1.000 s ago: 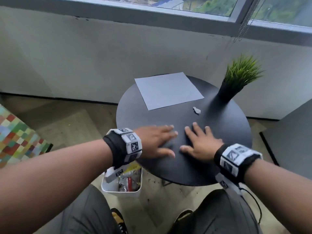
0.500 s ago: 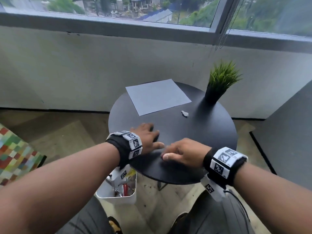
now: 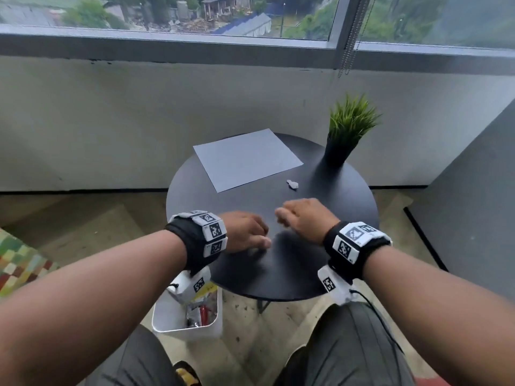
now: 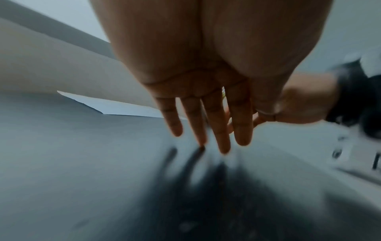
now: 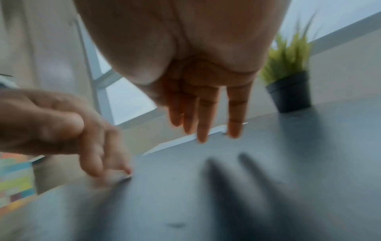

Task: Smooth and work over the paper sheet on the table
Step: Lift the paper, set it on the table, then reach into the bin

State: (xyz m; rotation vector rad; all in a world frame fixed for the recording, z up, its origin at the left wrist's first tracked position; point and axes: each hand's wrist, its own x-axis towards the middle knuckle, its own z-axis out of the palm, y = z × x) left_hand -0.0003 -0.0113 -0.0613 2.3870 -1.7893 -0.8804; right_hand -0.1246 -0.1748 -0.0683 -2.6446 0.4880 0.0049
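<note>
Both forearms reach in from the near edge of the round black bench (image 3: 348,218), each wrist wrapped in a black band carrying white marker tiles. The left hand (image 3: 245,232) sits low at about seven o'clock on the bench top, palm down; the right hand (image 3: 303,215) hangs just beside it toward five o'clock, raised a little above the surface with its shadow under it. The paper sheet (image 3: 246,158) lies flat at about eleven o'clock, well apart from both hands, one corner jutting past the far rim. A small crumpled white scrap (image 3: 292,184) rests between the sheet and the right hand, and a potted grass plant (image 3: 345,135) stands at two o'clock. On the floor below the left wrist is a white bin (image 3: 189,324) of odds and ends. The left hand's fingers (image 4: 222,130) are straight and close together, tips at or just above the dark top; the blur hides whether they touch. The right hand's fingers (image 5: 235,114) hang straight and loosely spread. Neither holds anything.
</note>
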